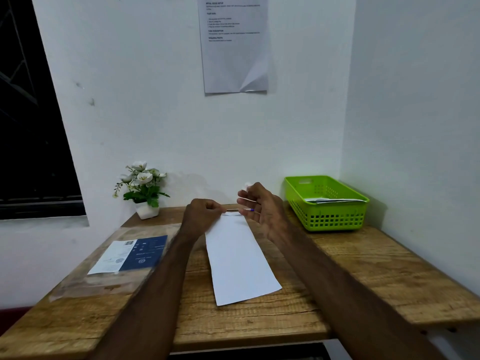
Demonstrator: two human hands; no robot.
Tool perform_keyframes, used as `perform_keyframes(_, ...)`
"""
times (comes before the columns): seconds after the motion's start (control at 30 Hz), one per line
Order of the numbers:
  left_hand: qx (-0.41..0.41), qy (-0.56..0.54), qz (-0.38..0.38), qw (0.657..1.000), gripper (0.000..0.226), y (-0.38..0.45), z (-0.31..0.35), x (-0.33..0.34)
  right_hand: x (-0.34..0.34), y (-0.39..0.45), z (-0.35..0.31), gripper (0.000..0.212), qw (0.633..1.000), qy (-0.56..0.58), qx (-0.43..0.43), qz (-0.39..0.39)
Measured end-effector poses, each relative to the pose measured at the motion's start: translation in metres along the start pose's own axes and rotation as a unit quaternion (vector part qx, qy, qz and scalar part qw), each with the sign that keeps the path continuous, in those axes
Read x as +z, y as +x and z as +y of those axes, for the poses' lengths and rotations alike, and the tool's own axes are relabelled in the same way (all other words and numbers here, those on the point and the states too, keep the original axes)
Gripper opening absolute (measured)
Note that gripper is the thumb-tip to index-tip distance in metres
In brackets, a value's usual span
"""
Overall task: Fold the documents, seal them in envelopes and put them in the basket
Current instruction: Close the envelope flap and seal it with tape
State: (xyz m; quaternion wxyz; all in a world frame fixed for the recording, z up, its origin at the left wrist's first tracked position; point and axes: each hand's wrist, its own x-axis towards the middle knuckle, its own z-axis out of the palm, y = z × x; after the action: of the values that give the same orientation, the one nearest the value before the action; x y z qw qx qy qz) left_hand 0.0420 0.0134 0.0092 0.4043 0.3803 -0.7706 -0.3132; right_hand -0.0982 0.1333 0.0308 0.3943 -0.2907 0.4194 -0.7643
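At the centre of the frame we see a long white envelope (240,258) lying flat on the wooden tabletop (363,276), its far end pointing toward the wall. The left hand (201,216) rests at the envelope's far left corner, with its grip curled and pinching the envelope's top edge. The right hand (262,207) is raised just above the far right end of the envelope; its grip is loosely spread, and a thin strip (248,200) lies across the fingers. We cannot tell whether the fingers pinch it. A small white scrap (246,185) shows at the top of this hand. Between the two hands, just beyond the envelope, lies a pen (240,210) with a blue tip.

At right of centre, near the corner of the walls, stands a green basket (327,219); envelopes (332,200) lie inside it. At lower left, a clear plastic packet (114,258) with a blue and white label lies on the tabletop. At the left rear corner stands a small potted plant (142,188) with white flowers. A printed sheet (235,45) hangs on the wall at the top centre. A dark window (28,126) occupies the left edge.
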Motion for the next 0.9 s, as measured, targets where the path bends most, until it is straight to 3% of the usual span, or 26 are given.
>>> perform_keyframes(0.13, 0.0, 0.0, 0.002, 1.0, 0.014, 0.0002, -0.0006, 0.0001, 0.0006, -0.0004, -0.0011, 0.031, 1.0, 0.003, 0.004, 0.012)
perform_keyframes(0.43, -0.003, -0.004, -0.003, 1.0, 0.013, 0.0003, -0.0013, 0.0005, 0.0, 0.0026, 0.0017, 0.014, 0.999, -0.018, -0.013, 0.03)
perform_keyframes(0.73, -0.007, -0.002, -0.002, 1.0, 0.011, 0.0003, -0.0017, 0.0008, -0.0011, 0.0048, 0.0017, 0.013, 0.999, -0.027, -0.019, 0.03)
perform_keyframes(0.9, -0.008, -0.003, -0.004, 1.0, 0.011, 0.0001, -0.0004, 0.0011, -0.0018, 0.0071, 0.0018, 0.024, 1.0, 0.001, -0.017, 0.025)
